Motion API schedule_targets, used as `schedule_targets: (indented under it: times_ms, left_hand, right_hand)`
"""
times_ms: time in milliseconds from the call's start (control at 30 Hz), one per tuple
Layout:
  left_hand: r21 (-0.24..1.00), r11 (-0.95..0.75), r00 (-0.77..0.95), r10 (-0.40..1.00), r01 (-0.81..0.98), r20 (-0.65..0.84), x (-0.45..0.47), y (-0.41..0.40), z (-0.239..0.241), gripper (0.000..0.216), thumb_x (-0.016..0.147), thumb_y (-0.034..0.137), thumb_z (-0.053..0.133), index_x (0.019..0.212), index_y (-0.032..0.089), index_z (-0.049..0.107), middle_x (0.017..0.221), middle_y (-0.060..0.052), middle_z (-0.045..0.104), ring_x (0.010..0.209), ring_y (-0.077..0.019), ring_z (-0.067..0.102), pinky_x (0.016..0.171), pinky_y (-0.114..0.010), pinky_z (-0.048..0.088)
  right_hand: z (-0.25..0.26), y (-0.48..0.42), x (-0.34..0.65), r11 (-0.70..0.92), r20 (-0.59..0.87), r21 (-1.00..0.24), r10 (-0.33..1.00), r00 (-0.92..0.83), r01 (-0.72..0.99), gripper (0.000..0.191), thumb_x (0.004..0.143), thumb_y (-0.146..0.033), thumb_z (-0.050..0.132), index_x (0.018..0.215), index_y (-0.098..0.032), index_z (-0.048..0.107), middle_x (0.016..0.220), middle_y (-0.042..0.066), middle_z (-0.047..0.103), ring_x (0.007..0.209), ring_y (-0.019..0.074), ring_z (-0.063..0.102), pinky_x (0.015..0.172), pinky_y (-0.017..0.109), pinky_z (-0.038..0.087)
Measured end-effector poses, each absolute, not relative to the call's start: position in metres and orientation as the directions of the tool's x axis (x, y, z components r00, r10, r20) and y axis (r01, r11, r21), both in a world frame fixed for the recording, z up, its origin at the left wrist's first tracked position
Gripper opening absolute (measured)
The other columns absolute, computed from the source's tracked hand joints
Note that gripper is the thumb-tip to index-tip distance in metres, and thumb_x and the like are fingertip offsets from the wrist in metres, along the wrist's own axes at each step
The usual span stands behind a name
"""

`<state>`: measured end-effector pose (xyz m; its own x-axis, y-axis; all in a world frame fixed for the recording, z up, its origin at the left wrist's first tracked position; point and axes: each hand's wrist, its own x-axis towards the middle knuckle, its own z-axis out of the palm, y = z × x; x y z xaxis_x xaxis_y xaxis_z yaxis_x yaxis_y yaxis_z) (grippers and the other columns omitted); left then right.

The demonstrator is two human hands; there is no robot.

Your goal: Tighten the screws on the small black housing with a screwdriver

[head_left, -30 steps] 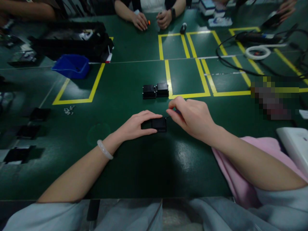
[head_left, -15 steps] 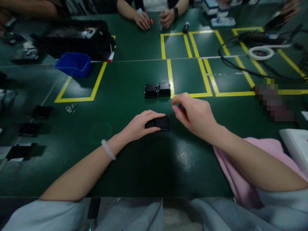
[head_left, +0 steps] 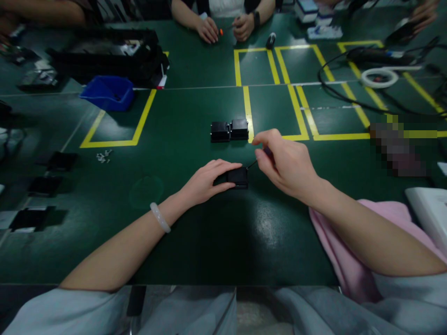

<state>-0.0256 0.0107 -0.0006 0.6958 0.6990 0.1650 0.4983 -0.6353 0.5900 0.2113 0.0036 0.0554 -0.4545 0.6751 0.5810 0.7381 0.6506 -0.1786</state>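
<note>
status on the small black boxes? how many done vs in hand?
Looks done: two black boxes set side by side by the yellow line. In hand: left hand pins a third black box; right hand works a thin tool at its corner. Remaining: dark parts at left, seemingly.

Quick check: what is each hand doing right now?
Left hand: closed on the small black box, pinning it to the table.
Right hand: closed on a thin tool, tip at the box.
</note>
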Motion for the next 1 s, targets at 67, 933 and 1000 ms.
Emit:
schedule_targets:
  times_ms: [67,933,1000]
  left_hand:
    - [0.588,-0.631,0.694,0.703,0.507,0.156,-0.0255,0.0107,-0.0002,0.046,0.096,0.029,0.060,0.139,0.022,0.049,0.126,-0.007,0.059,0.116,-0.0208,0.054,0.099,-0.035,0.044]
    - [0.548,-0.670,0.722,0.673,0.500,0.163,-0.0281,0.0117,-0.0029,0.046,0.098,0.030,0.056,0.143,0.027,0.046,0.129,-0.007,0.057,0.118,-0.0208,0.053,0.101,-0.037,0.045]
    - [0.550,-0.668,0.722,0.673,0.501,0.161,-0.0277,0.0116,-0.0020,0.046,0.098,0.029,0.056,0.143,0.026,0.046,0.128,-0.007,0.057,0.118,-0.0205,0.053,0.101,-0.036,0.045]
  right_hand:
    - [0.0558,0.0037,0.2119,0.651,0.563,-0.175,0.682,-0.467,0.739,0.021,0.098,-0.029,0.041,0.099,-0.015,0.056,0.075,0.001,0.066,0.063,0.0139,0.061,0.060,0.026,0.038]
    - [0.0619,0.0021,0.2116,0.623,0.472,-0.146,0.727,-0.499,0.769,0.022,0.097,-0.033,0.044,0.094,-0.016,0.058,0.065,-0.002,0.061,0.058,0.0132,0.058,0.057,0.025,0.033]
    - [0.0618,0.0018,0.2112,0.613,0.467,-0.152,0.736,-0.490,0.775,0.019,0.096,-0.029,0.043,0.097,-0.017,0.057,0.067,-0.001,0.062,0.059,0.0132,0.058,0.057,0.025,0.032]
